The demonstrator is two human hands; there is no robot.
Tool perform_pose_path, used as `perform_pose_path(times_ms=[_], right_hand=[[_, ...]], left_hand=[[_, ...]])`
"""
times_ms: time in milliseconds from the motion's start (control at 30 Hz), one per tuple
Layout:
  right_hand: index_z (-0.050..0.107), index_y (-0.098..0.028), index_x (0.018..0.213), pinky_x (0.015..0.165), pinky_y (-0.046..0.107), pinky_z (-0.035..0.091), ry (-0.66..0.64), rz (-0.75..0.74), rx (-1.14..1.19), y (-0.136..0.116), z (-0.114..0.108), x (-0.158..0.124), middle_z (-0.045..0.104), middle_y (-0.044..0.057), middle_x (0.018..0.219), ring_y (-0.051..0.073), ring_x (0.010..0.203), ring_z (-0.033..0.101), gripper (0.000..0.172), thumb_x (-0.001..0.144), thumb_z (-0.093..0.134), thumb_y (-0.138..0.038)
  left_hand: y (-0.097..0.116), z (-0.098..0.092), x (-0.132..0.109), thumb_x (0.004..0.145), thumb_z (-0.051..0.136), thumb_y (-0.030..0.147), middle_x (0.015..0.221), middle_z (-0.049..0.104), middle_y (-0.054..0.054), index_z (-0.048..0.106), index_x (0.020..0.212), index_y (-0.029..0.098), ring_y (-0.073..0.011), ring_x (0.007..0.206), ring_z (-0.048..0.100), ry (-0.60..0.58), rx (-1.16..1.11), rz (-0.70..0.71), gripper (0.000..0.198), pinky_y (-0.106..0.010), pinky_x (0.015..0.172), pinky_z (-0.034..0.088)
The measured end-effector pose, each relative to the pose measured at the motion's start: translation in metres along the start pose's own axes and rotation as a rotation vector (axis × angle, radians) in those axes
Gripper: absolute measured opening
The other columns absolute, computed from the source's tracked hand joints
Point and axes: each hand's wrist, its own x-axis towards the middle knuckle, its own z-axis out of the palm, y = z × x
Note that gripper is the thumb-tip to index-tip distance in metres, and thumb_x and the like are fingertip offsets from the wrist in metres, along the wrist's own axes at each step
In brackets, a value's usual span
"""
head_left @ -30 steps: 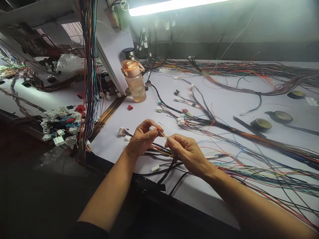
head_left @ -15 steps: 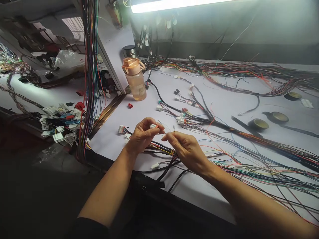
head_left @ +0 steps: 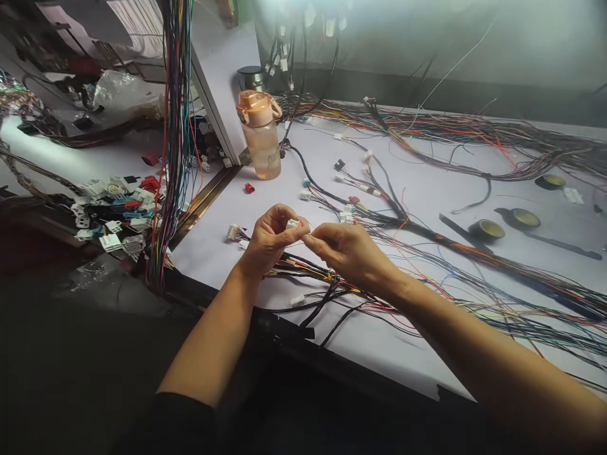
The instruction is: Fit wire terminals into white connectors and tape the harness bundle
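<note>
My left hand [head_left: 271, 237] is closed on a small white connector [head_left: 293, 224] that has a bit of orange-red at its edge. Close against it, my right hand [head_left: 342, 248] pinches a thin wire [head_left: 310, 233], of which only a short piece shows at the fingertips. The wire's end meets the connector side, though whether it is inside cannot be made out. Beneath both hands runs a wire harness [head_left: 303, 264] in black sleeving with red and yellow wires. A white multi-pin connector [head_left: 232, 232] lies to the left of my left hand.
A bottle with an orange lid [head_left: 260, 136] stands at the back. Loose connectors [head_left: 114, 227] are heaped at the left beside a hanging wire bundle [head_left: 176, 139]. Tape rolls [head_left: 488, 230] lie at the right. A red connector [head_left: 249, 188] sits alone on the white tabletop [head_left: 213, 215].
My right hand has come up and left, so its fingertips now meet the connector in my left hand. The whole view has tilted downward a little.
</note>
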Motion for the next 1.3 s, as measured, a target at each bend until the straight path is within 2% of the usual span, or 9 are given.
perform_pose_path(times_ms=[133,300,433,600,733,967,1300], right_hand=[[0.065,-0.017,0.081,0.057,0.023,0.037,0.214,-0.057,-0.003,0.001,0.007,0.0,0.059,-0.001,0.062,0.009,0.055,0.049,0.022,0.087,0.058,-0.037],[0.067,-0.017,0.078,0.059,0.023,0.043,0.342,-0.139,-0.004,0.004,0.014,-0.005,0.063,0.0,0.065,0.01,0.056,0.054,0.021,0.088,0.058,-0.033],[0.067,-0.018,0.078,0.058,0.024,0.048,0.336,-0.105,0.097,0.004,0.014,-0.015,0.065,0.0,0.067,0.01,0.057,0.058,0.02,0.087,0.06,-0.035],[0.067,-0.018,0.079,0.058,0.023,0.049,0.31,-0.128,0.185,0.0,0.016,-0.02,0.066,0.0,0.069,0.01,0.059,0.06,0.019,0.086,0.062,-0.035],[0.067,-0.018,0.08,0.055,0.022,0.048,0.271,-0.146,0.221,-0.005,0.02,-0.015,0.066,-0.001,0.066,0.009,0.057,0.059,0.019,0.087,0.062,-0.035],[0.068,-0.015,0.079,0.055,0.019,0.047,0.29,-0.2,0.202,-0.005,0.024,-0.008,0.066,-0.001,0.065,0.008,0.055,0.058,0.018,0.087,0.062,-0.03],[0.067,-0.015,0.081,0.054,0.02,0.046,0.348,-0.166,0.141,-0.003,0.028,-0.003,0.067,0.0,0.066,0.008,0.053,0.057,0.015,0.088,0.059,-0.026]], left_hand=[[0.001,-0.003,0.001,0.067,0.079,0.015,0.07,0.068,0.002,0.059,0.077,0.019,-0.0094,0.063,0.06,0.009,0.031,0.05,0.023,-0.024,0.067,0.049],[0.007,-0.015,0.004,0.067,0.081,0.024,0.082,0.073,-0.003,0.064,0.082,0.018,-0.0118,0.068,0.066,0.057,0.059,0.106,0.023,-0.026,0.07,0.051],[0.015,-0.027,0.006,0.068,0.081,0.024,0.087,0.073,-0.004,0.068,0.083,0.017,-0.0085,0.068,0.064,0.107,0.113,0.165,0.022,-0.022,0.071,0.051],[0.019,-0.032,0.008,0.064,0.084,0.021,0.081,0.07,-0.002,0.071,0.083,0.016,-0.0073,0.066,0.062,0.149,0.106,0.138,0.024,-0.02,0.068,0.051],[0.017,-0.033,0.008,0.066,0.082,0.021,0.082,0.071,-0.001,0.072,0.087,0.017,-0.0075,0.07,0.064,0.13,0.088,0.103,0.023,-0.019,0.07,0.052],[0.02,-0.036,0.004,0.068,0.081,0.023,0.086,0.073,-0.001,0.074,0.092,0.02,-0.0094,0.075,0.067,0.097,0.021,0.06,0.025,-0.021,0.076,0.055],[0.006,-0.017,0.003,0.073,0.078,0.025,0.085,0.074,-0.001,0.076,0.091,0.021,-0.009,0.074,0.066,0.031,-0.04,-0.03,0.018,-0.022,0.077,0.054]])
